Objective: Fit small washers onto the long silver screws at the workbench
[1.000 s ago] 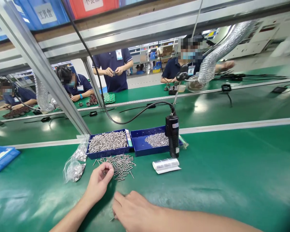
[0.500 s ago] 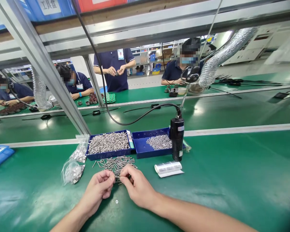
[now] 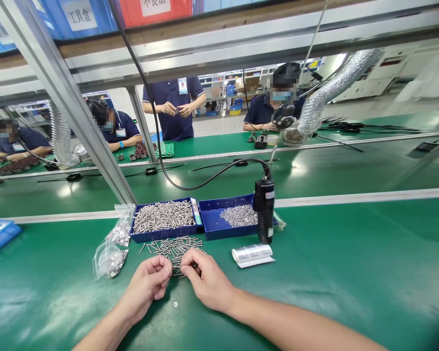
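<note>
Green matting (image 3: 332, 273) covers the bench; both hands meet at the loose screws (image 3: 175, 247) before two blue trays (image 3: 212, 225). Left hand (image 3: 148, 285) and right hand (image 3: 207, 280) seemingly pinch one screw between them, a washer (image 3: 175, 304) lying nearby; fitting parts together looks the step, needing steady fingertips.

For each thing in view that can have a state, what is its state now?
Left hand: grip pinched shut at the loose screws.
Right hand: fingertips pinching among the same screws.
Left tray: open, heaped with screws.
Right tray: open, part filled.
Electric screwdriver: hanging upright, unheld.
Washer: lying alone.
</note>
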A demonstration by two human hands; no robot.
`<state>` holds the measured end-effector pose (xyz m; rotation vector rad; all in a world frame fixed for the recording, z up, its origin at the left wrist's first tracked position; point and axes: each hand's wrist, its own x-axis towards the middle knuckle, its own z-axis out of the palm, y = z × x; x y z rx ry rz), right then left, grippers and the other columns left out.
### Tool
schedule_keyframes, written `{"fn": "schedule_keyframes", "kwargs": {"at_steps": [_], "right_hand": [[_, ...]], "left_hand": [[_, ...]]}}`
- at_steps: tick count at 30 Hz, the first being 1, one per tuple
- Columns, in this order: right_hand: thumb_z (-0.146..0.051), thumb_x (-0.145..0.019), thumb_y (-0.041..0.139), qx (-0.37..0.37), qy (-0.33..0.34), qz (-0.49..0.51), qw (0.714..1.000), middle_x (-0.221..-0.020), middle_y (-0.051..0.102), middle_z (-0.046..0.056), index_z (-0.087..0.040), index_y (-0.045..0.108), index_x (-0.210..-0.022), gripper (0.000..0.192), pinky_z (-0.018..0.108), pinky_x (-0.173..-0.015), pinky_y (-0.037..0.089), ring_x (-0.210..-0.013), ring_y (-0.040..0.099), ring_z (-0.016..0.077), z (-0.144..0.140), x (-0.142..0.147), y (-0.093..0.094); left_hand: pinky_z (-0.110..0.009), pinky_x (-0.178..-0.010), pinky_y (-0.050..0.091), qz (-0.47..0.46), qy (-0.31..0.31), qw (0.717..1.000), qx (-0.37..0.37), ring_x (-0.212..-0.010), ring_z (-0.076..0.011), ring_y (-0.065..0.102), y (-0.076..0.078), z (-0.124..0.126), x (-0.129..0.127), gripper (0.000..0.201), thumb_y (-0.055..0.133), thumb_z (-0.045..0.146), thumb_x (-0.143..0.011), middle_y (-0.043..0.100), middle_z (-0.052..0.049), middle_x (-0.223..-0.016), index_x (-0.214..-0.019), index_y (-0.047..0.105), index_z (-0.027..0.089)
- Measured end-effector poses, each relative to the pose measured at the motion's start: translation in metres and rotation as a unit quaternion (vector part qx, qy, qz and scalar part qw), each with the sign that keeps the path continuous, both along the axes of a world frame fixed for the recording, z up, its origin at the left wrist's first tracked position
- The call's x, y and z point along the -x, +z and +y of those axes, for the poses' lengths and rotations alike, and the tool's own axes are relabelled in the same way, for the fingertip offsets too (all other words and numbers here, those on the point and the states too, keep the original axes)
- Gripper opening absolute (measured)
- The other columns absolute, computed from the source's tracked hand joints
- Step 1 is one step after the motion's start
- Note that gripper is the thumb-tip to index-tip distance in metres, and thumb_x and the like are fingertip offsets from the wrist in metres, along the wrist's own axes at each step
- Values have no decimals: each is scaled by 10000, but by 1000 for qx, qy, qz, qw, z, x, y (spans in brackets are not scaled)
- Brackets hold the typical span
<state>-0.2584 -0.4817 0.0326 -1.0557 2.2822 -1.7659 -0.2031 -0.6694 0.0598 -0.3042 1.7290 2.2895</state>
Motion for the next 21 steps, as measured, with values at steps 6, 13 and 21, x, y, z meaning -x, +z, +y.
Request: {"fn": "schedule_keyframes", "kwargs": {"at_steps": [6,13,21], "right_hand": [[-149,-926,524,6,13,0,1000,-824,589,0,-197,531,-830,107,283,-736,427,-794,546,156,1,2,1],[-159,-900,564,22,26,-27,999,-826,608,1,-189,571,-833,74,259,-692,437,-768,557,144,0,2,2],[-207,-821,711,0,51,-107,993,-831,669,-13,-192,625,-903,120,216,-609,455,-735,606,131,-2,4,4]], "left_hand": [[-191,-440,151,-8,-11,1000,-13,-528,-67,236,2,1,-1,355,818,387,-768,380,54,-629,-750,537,170],[-178,-432,226,-19,-32,998,-49,-561,-76,328,-1,0,0,312,814,348,-775,470,16,-711,-757,562,165],[-212,-492,358,42,-3,999,28,-539,-88,363,-1,-1,-1,331,812,436,-769,454,38,-634,-806,627,164]]}}
